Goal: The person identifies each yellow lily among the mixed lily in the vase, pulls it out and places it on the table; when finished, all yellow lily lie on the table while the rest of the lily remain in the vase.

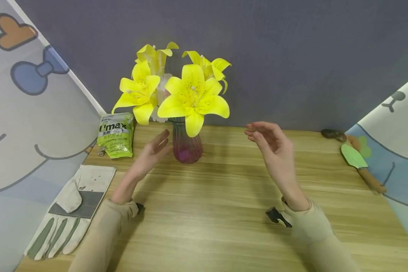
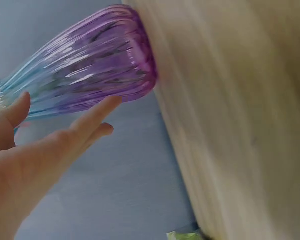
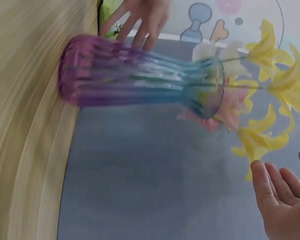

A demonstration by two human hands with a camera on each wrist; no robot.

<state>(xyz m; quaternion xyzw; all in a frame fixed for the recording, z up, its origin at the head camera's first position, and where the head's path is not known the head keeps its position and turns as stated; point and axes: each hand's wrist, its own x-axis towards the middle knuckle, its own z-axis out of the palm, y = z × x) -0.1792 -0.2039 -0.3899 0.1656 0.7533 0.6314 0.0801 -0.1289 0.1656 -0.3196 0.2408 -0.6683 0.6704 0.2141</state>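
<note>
A ribbed glass vase (image 1: 187, 145), blue-green at the neck and purple-pink at the base, stands upright on the table near the back wall. Yellow lilies (image 1: 194, 99) rise from it, with paler pink and white blooms (image 3: 230, 102) among them. Close by the vase's left side is my left hand (image 1: 153, 151), fingers extended; in the left wrist view its fingertips overlap the vase (image 2: 95, 65), and contact cannot be told. Well to the right of the flowers, my right hand (image 1: 275, 149) hovers above the table with loosely bent fingers and nothing in them.
A green-and-white Umax bag (image 1: 116, 136) stands at the back left. Pale work gloves (image 1: 71, 207) lie along the left edge. On the right edge rest a small green trowel (image 1: 355, 156) with a wooden handle and a dark object (image 1: 334, 134). Panels enclose the table.
</note>
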